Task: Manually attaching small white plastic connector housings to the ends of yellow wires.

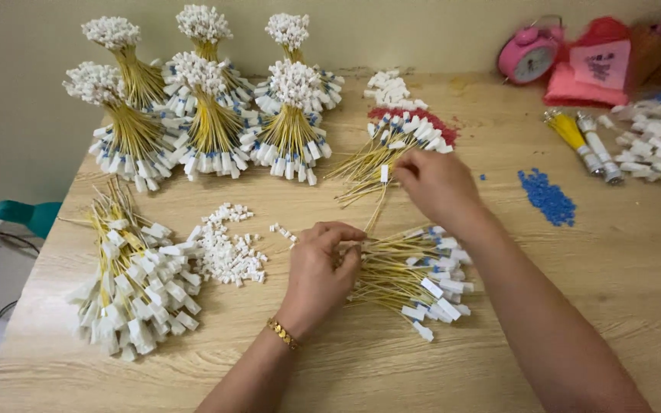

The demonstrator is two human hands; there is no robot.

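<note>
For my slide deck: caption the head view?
Left hand pinches yellow wire bundle; right hand picks from another pile.

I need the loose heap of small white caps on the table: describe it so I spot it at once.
Start at the wooden table and find the left hand with the gold bracelet. Just to its left lies the heap of small white caps. Unlike the tagged yellow wire bundle beside it, it has no wires.

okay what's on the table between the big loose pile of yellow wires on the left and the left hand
In the head view, a scatter of small white connector pieces lies on the wooden table between the loose pile of yellow wires and the left hand.
</note>
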